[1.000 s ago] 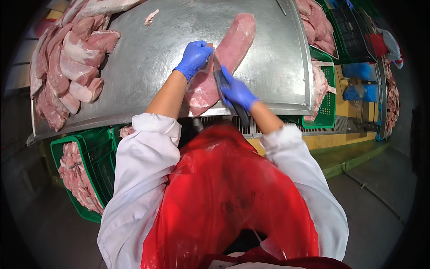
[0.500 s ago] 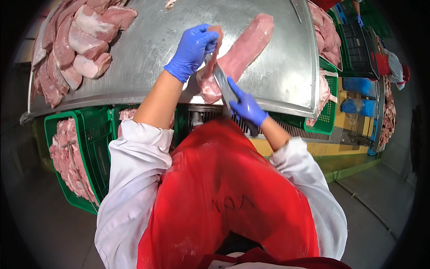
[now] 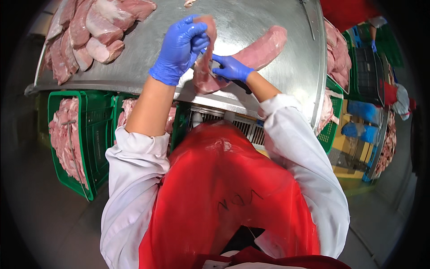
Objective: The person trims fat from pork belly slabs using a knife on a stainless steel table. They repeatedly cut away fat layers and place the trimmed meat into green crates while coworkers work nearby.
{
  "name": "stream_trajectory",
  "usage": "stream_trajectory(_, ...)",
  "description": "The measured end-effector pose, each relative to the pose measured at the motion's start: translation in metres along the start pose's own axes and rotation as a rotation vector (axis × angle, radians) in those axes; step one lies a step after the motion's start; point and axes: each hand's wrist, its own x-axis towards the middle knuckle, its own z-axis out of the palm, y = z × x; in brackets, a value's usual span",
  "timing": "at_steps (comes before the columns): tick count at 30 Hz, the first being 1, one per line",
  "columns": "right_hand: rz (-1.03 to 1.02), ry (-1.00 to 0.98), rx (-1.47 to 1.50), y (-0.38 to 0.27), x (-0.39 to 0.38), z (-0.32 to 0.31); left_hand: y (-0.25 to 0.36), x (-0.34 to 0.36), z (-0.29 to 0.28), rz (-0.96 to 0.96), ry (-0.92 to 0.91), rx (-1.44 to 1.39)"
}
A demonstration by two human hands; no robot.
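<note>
A long pale-pink piece of meat [image 3: 264,48] lies bent across the steel table, its near end by the table's front edge. My left hand [image 3: 178,51], in a blue glove, is closed on a strip of meat [image 3: 208,28] and holds it raised from that near end. Against the meat, just right of the strip, is my right hand [image 3: 234,70], also gloved in blue. It grips a knife [image 3: 242,86]; the dark handle shows below the palm, while the blade is hidden by the hand and meat.
Several meat pieces [image 3: 101,27] are piled on the table's [image 3: 165,9] far left. Green crates [image 3: 96,139] of meat stand below its front edge, with a metal rod [image 3: 71,148] across one. More crated meat [image 3: 337,54] is at the right. Another thin tool [image 3: 308,18] lies far right. People work beyond.
My right hand has moved up and in toward the raised strip, and the knife blade has gone out of sight. The strip is pulled a little higher. The view has shifted slightly.
</note>
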Motion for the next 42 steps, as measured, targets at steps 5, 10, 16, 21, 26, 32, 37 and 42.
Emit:
stream_trajectory(5, -0.061, -0.225, -0.044, 0.014, -0.057, -0.026, 0.035, 0.005, -0.042, 0.05, 0.067, -0.283)
stream_trajectory(10, -0.14, -0.251, -0.152, 0.011, 0.033, -0.024, 0.035, 0.008, 0.006, 0.12, 0.155, -0.273)
stream_trajectory(16, -0.335, -0.357, -0.134, 0.043, -0.022, -0.049, 0.101, -0.008, -0.04, 0.278, 0.248, -0.359)
stream_trajectory(21, -0.378, -0.355, -0.238, 0.035, 0.005, -0.034, 0.108, -0.041, 0.027, 0.376, 0.27, -0.357)
stream_trajectory(26, -0.27, -0.258, -0.435, 0.001, 0.009, -0.013, 0.147, -0.115, 0.033, 0.545, 0.34, -0.202)
stream_trajectory(32, -0.301, -0.307, -0.318, 0.043, -0.062, -0.017, 0.17, -0.232, 0.026, 0.615, 0.63, 0.005)
stream_trajectory(37, -0.218, -0.361, -0.306, -0.008, -0.019, 0.038, 0.198, -0.319, 0.016, 0.747, 0.597, 0.081)
stream_trajectory(42, -0.168, -0.031, -0.114, 0.06, -0.092, 0.004, 0.167, -0.315, -0.006, 0.389, 0.969, 0.741)
